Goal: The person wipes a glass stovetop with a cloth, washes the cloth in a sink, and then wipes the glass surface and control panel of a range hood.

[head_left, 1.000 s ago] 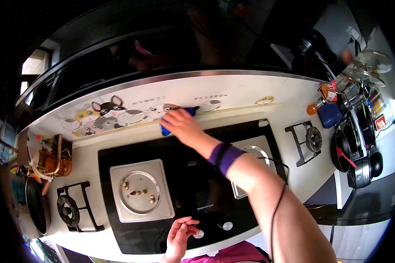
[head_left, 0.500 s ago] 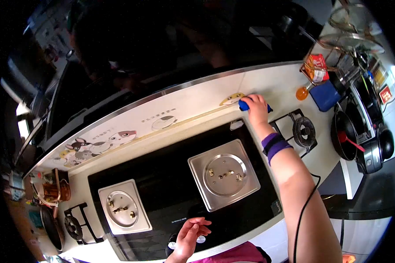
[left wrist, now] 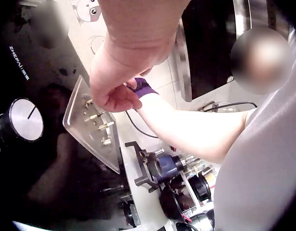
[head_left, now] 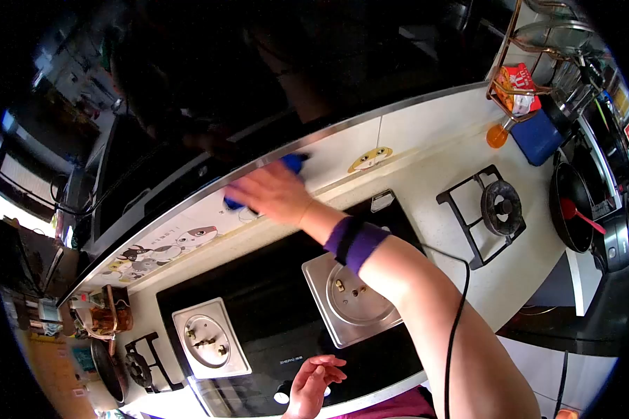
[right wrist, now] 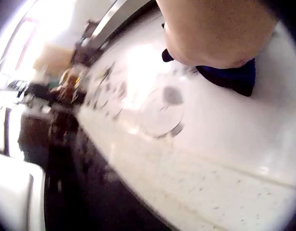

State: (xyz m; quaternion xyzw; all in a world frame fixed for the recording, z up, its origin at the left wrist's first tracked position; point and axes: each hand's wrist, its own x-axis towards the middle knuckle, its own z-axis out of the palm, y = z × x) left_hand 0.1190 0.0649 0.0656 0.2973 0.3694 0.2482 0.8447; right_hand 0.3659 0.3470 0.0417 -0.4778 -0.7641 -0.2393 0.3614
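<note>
My right hand (head_left: 276, 194), fingers stretched flat, presses a blue cloth (head_left: 292, 163) against the white backsplash (head_left: 339, 159) behind the cooktop. The cloth (right wrist: 232, 79) also shows under the hand in the right wrist view, above a faded cartoon decal. Over the cooktop's front edge by the knobs (head_left: 282, 393), my left hand (head_left: 314, 384) hovers with loosely bent fingers and holds nothing. The black glass cooktop (head_left: 272, 279) carries two steel burner plates with bare brass burner fittings; the right plate (head_left: 323, 307) is partly hidden by my right forearm.
Pan supports with burner rings lie on the counter, one to the right (head_left: 472, 213) and one to the left (head_left: 147, 363). At the far right are a black pan (head_left: 569, 223) with a red utensil and a blue board (head_left: 536, 140). A dark hood overhangs the backsplash.
My right hand swept the cloth right along the backsplash to the counter's right side, then back left and higher up the wall. The left hand has stayed near the knobs as the view turned.
</note>
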